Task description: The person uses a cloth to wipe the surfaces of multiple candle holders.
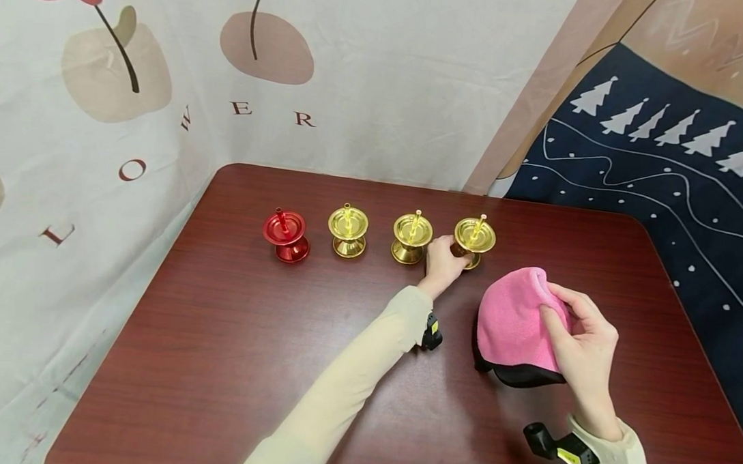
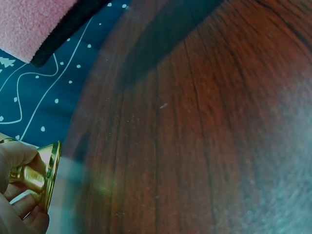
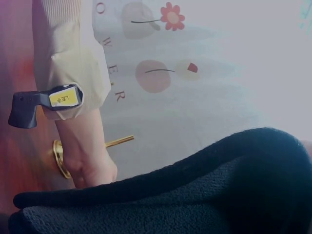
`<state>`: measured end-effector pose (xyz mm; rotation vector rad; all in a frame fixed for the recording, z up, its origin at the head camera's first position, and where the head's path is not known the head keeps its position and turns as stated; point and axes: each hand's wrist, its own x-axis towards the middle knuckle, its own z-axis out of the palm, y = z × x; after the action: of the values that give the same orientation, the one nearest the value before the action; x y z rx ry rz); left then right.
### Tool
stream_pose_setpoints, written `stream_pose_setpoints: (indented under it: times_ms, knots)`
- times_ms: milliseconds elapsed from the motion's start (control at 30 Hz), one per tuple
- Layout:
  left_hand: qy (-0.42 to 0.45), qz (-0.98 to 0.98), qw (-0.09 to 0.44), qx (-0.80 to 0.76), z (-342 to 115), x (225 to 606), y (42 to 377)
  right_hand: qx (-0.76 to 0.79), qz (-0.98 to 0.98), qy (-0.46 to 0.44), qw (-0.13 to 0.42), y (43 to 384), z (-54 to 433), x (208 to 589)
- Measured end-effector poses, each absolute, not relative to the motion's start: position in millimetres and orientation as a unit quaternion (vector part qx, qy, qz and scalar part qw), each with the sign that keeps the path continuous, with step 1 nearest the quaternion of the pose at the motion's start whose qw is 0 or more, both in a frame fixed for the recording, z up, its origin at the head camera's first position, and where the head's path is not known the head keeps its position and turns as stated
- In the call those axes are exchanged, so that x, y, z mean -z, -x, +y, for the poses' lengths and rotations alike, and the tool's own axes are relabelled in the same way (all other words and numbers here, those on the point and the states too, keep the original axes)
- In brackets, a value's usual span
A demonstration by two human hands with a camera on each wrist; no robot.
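My left hand [image 1: 445,265] grips the rightmost gold candle holder [image 1: 474,234] by its narrow stem, below the dish. In the left wrist view, fingers and thumb curl round this gold candle holder [image 2: 35,176], whose flared base faces right. My right hand [image 1: 589,342] pinches the top edge of a pink fleecy cloth piece [image 1: 518,322] with black trim, thumb in front and fingers behind. Its dark fuzzy side [image 3: 161,209] fills the bottom of the right wrist view, hiding my left fingertips. My left hand's nearest neighbour is another gold candle holder [image 1: 411,237].
A third gold candle holder [image 1: 348,230] and a red candle holder [image 1: 287,236] continue the row leftward. All stand toward the back of the brown wooden table [image 1: 232,364]. A printed curtain [image 1: 400,124] hangs behind, with a dark blue tree-patterned cloth [image 1: 656,174] at the right.
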<state>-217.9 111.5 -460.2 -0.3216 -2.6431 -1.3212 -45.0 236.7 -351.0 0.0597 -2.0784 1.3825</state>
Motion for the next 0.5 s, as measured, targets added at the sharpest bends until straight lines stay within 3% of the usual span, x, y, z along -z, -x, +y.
stream_pose_setpoints:
  times_ms: [500]
  knots:
    - [0.103, -0.899, 0.070, 0.419, 115.8, 464.2, 221.2, -0.523, -0.791, -0.030, 0.315, 47.7, 241.1, 358.8]
